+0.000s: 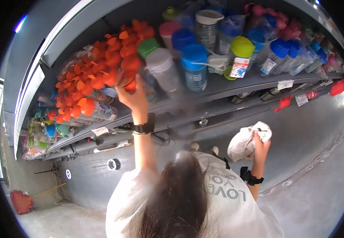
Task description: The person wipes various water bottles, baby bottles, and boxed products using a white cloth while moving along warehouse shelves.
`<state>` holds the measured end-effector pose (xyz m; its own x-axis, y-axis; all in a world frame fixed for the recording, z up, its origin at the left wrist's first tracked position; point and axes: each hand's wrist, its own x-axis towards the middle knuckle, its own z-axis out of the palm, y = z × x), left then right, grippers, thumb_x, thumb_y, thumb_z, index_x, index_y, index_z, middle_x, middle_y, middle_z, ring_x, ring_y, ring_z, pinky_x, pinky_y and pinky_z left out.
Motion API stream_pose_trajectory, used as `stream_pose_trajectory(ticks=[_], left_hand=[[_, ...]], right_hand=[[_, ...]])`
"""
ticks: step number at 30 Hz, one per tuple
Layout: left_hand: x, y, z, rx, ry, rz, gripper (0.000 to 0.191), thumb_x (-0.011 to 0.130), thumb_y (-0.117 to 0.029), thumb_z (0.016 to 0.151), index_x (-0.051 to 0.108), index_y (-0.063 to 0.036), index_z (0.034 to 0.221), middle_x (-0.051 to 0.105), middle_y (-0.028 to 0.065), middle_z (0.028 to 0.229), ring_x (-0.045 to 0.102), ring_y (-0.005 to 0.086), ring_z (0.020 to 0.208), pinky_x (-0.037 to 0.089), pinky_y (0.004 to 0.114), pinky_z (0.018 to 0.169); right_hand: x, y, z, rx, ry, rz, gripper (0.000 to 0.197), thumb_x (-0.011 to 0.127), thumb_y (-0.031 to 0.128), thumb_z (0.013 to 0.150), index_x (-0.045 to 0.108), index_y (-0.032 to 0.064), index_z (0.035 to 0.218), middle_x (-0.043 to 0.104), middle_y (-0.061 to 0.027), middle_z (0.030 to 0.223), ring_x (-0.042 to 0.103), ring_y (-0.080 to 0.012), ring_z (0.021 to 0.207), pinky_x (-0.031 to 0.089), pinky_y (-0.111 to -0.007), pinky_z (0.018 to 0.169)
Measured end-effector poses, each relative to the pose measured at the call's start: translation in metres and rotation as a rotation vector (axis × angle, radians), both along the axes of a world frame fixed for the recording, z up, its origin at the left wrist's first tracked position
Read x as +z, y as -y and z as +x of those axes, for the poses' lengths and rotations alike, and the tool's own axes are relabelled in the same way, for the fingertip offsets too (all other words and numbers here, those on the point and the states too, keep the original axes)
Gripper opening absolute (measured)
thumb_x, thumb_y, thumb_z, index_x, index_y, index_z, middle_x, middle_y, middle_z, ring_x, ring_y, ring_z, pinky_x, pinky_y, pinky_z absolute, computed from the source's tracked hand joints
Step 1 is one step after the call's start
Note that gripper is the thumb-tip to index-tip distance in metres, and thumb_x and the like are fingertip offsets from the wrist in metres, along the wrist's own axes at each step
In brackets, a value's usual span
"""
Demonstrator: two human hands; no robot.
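My left hand (134,96) reaches up to the shelf, its fingers curled around the orange lid (130,84) of a bottle in the front row. That bottle's body is mostly hidden behind the hand. Next to it stands a clear bottle with a whitish cap (161,64). Many more bottles with orange lids (87,105) are packed to the left, their clear bodies printed. Off to the right, away from the shelf, my right hand (261,145) grips a crumpled off-white cloth (243,141).
Along the same grey shelf (219,87) stand blue-lidded bottles (194,67) and a yellow-green-capped bottle (241,53) with a tag. Metal flasks (240,97) lie on a lower shelf. A red mop head (21,202) rests on the floor at lower left.
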<state>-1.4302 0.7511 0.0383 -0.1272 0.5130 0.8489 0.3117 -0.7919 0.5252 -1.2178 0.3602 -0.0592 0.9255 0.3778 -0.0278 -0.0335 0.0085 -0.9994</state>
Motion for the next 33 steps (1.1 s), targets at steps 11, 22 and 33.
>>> stream_pose_trajectory(ticks=[11, 22, 33], left_hand=[[-0.035, 0.071, 0.021, -0.038, -0.113, 0.075, 0.068, 0.078, -0.012, 0.083, 0.036, 0.0010, 0.136, 0.037, 0.0197, 0.140, 0.039, 0.0351, 0.132, 0.033, 0.046, 0.111], [-0.044, 0.083, 0.051, -0.264, -0.161, -0.481, 0.093, 0.077, -0.012, 0.083, 0.014, 0.0029, 0.151, 0.033, 0.0260, 0.148, 0.040, 0.0360, 0.134, 0.032, 0.042, 0.111], [-0.062, 0.063, 0.036, -0.338, -0.254, -0.539, 0.081, 0.072, -0.019, 0.089, 0.023, 0.0059, 0.147, 0.046, 0.0301, 0.137, 0.050, 0.0392, 0.124, 0.038, 0.040, 0.105]], right_hand=[[0.057, -0.107, 0.013, 0.184, 0.343, 0.205, 0.033, 0.063, -0.004, 0.086, 0.058, 0.0033, 0.118, 0.060, -0.0072, 0.116, 0.061, -0.0164, 0.103, 0.053, -0.029, 0.085], [0.077, -0.209, -0.023, 0.251, 0.377, 0.297, 0.040, 0.069, 0.009, 0.082, 0.057, -0.0001, 0.119, 0.066, -0.0103, 0.106, 0.063, -0.0195, 0.097, 0.049, -0.032, 0.087], [0.089, -0.210, -0.058, 0.237, 0.428, 0.047, 0.025, 0.070, 0.012, 0.087, 0.061, -0.0004, 0.107, 0.071, -0.0095, 0.093, 0.065, -0.0126, 0.081, 0.051, -0.029, 0.074]])
